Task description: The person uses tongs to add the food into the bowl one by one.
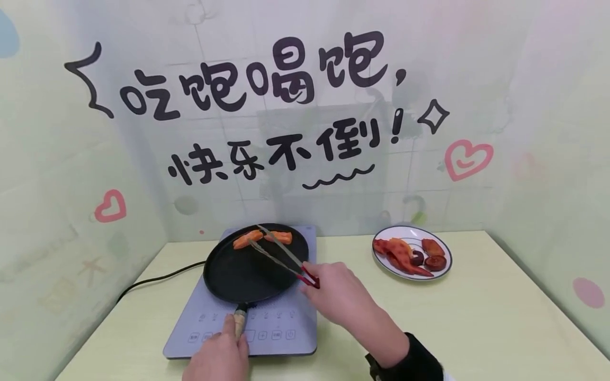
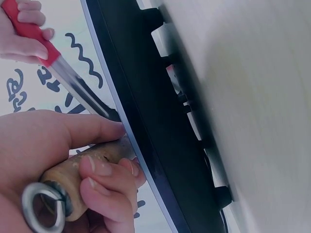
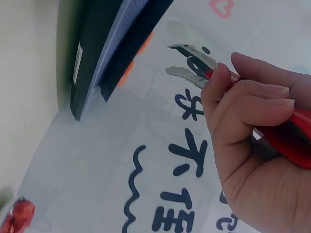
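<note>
A round black frying pan [image 1: 248, 272] sits on a pale induction cooker [image 1: 190, 317]. My left hand [image 1: 220, 352] grips its wooden handle [image 2: 109, 151], which ends in a metal ring [image 2: 25, 211]. In my right hand [image 1: 340, 293] are metal tongs [image 1: 288, 252] with red grips [image 3: 291, 145], their arms spread apart over the pan. Two orange-brown food pieces [image 1: 245, 239] lie at the pan's far side, and the tong tips overlap them in the head view. Nothing shows between the tips in the right wrist view.
To the right, a white plate [image 1: 412, 234] with a dark rim holds a red wavy strip and several brown pieces. A black cable [image 1: 162, 277] runs left from behind the pan. A wall sheet [image 1: 333, 211] with large black lettering stands behind the pale table [image 1: 476, 328].
</note>
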`<state>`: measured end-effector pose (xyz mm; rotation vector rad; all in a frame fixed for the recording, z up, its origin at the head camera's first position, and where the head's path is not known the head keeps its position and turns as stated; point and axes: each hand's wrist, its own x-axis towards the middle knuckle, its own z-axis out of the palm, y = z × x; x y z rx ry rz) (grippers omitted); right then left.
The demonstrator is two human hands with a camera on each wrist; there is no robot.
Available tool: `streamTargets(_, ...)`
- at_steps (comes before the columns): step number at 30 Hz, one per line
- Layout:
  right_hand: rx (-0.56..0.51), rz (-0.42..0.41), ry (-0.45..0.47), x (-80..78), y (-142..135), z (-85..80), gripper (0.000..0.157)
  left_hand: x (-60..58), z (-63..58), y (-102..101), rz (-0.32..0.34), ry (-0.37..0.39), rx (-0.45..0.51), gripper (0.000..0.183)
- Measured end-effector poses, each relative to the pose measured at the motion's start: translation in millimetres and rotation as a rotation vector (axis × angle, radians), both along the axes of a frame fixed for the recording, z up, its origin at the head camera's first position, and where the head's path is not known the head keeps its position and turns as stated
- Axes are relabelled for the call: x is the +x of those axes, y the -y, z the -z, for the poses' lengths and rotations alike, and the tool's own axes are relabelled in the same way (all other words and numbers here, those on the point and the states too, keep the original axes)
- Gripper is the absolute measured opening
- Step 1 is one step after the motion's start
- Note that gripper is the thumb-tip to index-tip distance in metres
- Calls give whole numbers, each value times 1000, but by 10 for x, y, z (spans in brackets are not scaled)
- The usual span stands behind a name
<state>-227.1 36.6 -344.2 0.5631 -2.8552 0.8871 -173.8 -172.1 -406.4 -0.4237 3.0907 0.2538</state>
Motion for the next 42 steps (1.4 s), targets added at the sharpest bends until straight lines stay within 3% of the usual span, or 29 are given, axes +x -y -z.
streamTargets(10, 26, 45, -68, 203, -381, -87, 44, -19, -26, 44, 22, -34, 9, 60)
streamTargets(14, -4, 97, -24, 290, -559, -135, 45, -24, -29, 59, 19, -30, 15, 60)
streamTargets(18, -32, 161, 9, 339, -798, -254, 46, -24, -33, 69, 19, -23, 25, 60)
streamTargets(25, 30, 228, -89, 422, -1348, -525, 51, -41, -25, 59, 26, 0, 29, 60)
streamTargets(30, 52, 294, -58, 513, -1669, -650, 62, -56, -28, 52, 28, 9, 33, 60)
streamTargets(35, 100, 293, -85, 547, -1862, -676, 62, -34, -32, 57, 27, -9, 41, 58)
streamTargets(42, 130, 295, -3, 546, -1983, -604, 63, -24, -46, 45, 29, -30, 40, 57)
